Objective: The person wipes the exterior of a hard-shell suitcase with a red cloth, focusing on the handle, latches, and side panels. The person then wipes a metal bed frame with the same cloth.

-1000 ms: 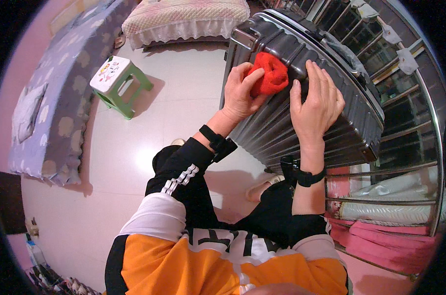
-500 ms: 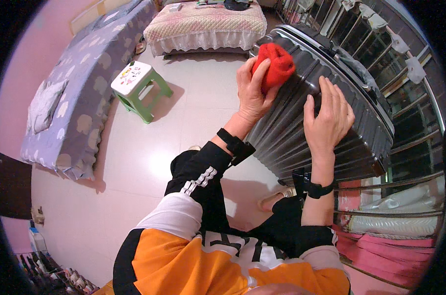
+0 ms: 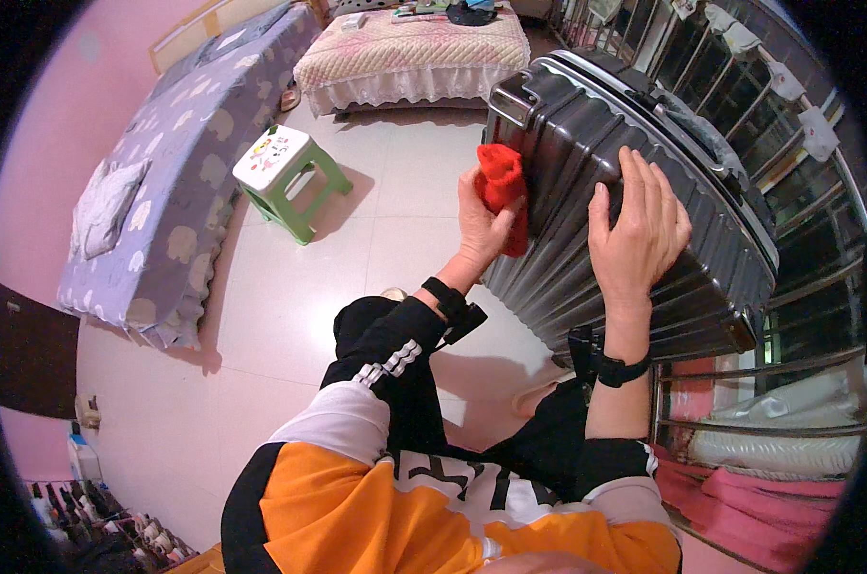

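A bunched red cloth [image 3: 502,182] is gripped in my left hand [image 3: 483,220], pressed to the left side of a dark grey ribbed suitcase [image 3: 567,143]. The suitcase stands tilted in the picture, its ribs running along the shell. My right hand [image 3: 639,225] lies on the suitcase's near face, fingers stretched out and slightly spread, holding nothing. Each wrist has a black strap around it.
A green and white stool [image 3: 290,172] stands on the pale tiled floor to the left. Beyond it is a bed with a purple cover [image 3: 175,210]; a quilted pink bed [image 3: 414,57] is at the back. Metal window bars [image 3: 825,249] run along the right, beside the suitcase.
My left hand has brought the red cloth down and slightly left, from the suitcase's upper corner to its side. My right hand stays in nearly the same place.
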The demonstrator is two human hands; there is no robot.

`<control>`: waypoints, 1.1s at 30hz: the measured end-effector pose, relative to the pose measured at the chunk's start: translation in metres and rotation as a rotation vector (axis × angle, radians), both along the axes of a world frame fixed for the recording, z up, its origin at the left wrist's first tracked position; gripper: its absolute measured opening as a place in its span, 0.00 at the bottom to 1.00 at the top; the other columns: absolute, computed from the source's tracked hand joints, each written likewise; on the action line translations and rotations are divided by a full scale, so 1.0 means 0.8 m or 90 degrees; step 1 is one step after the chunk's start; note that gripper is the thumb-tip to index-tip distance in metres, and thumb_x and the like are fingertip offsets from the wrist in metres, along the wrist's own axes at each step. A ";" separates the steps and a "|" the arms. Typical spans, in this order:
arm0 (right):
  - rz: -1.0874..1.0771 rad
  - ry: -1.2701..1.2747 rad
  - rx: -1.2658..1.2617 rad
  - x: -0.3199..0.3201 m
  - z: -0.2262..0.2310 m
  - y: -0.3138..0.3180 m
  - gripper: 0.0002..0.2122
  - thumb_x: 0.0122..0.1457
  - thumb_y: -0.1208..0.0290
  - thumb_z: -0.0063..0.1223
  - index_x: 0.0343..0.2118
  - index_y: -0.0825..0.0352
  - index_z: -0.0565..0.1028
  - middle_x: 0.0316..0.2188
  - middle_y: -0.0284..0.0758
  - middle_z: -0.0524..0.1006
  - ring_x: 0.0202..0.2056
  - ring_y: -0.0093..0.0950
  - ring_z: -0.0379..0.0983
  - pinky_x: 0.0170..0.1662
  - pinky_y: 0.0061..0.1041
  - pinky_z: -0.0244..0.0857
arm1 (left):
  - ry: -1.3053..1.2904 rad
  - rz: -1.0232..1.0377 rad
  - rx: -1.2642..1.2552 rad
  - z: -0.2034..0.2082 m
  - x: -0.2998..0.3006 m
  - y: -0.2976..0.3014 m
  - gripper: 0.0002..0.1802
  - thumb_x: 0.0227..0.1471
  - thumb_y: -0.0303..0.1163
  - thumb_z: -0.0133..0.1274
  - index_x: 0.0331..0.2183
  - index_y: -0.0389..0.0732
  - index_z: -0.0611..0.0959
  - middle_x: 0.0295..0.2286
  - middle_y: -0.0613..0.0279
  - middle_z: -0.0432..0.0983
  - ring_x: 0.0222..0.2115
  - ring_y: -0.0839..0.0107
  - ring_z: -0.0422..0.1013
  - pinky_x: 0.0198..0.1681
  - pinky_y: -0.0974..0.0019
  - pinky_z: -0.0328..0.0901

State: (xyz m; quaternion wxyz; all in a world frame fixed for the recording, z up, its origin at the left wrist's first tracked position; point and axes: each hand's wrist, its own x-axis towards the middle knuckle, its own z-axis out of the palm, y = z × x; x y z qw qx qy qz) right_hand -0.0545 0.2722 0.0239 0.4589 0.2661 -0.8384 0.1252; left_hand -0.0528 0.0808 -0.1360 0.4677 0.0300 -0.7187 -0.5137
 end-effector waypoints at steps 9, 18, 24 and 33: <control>0.006 -0.004 0.013 0.001 0.005 -0.001 0.26 0.58 0.62 0.61 0.60 0.60 0.73 0.56 0.32 0.76 0.59 0.33 0.69 0.61 0.38 0.57 | 0.000 -0.116 0.304 0.057 0.006 0.027 0.37 0.58 0.30 0.62 0.61 0.40 0.60 0.54 0.52 0.66 0.54 0.64 0.67 0.58 0.59 0.65; 0.002 0.004 0.037 -0.002 0.001 -0.001 0.27 0.55 0.70 0.58 0.60 0.61 0.73 0.56 0.32 0.76 0.59 0.32 0.69 0.61 0.38 0.57 | 0.120 -0.022 -0.122 0.090 0.013 0.074 0.44 0.52 0.29 0.60 0.65 0.38 0.57 0.59 0.44 0.57 0.60 0.50 0.59 0.64 0.52 0.55; 0.006 -0.003 0.027 -0.002 0.000 -0.003 0.27 0.55 0.70 0.57 0.60 0.61 0.73 0.56 0.33 0.75 0.59 0.32 0.69 0.61 0.38 0.56 | 0.146 -0.047 0.026 0.033 -0.015 0.070 0.43 0.50 0.29 0.64 0.63 0.40 0.61 0.54 0.45 0.65 0.54 0.51 0.66 0.60 0.53 0.61; 0.000 0.001 0.026 -0.003 0.002 -0.005 0.27 0.55 0.70 0.57 0.60 0.62 0.72 0.57 0.32 0.75 0.60 0.32 0.68 0.62 0.38 0.56 | 0.043 -0.077 0.126 0.009 -0.001 0.071 0.43 0.55 0.29 0.63 0.64 0.42 0.57 0.54 0.49 0.68 0.53 0.55 0.70 0.59 0.56 0.64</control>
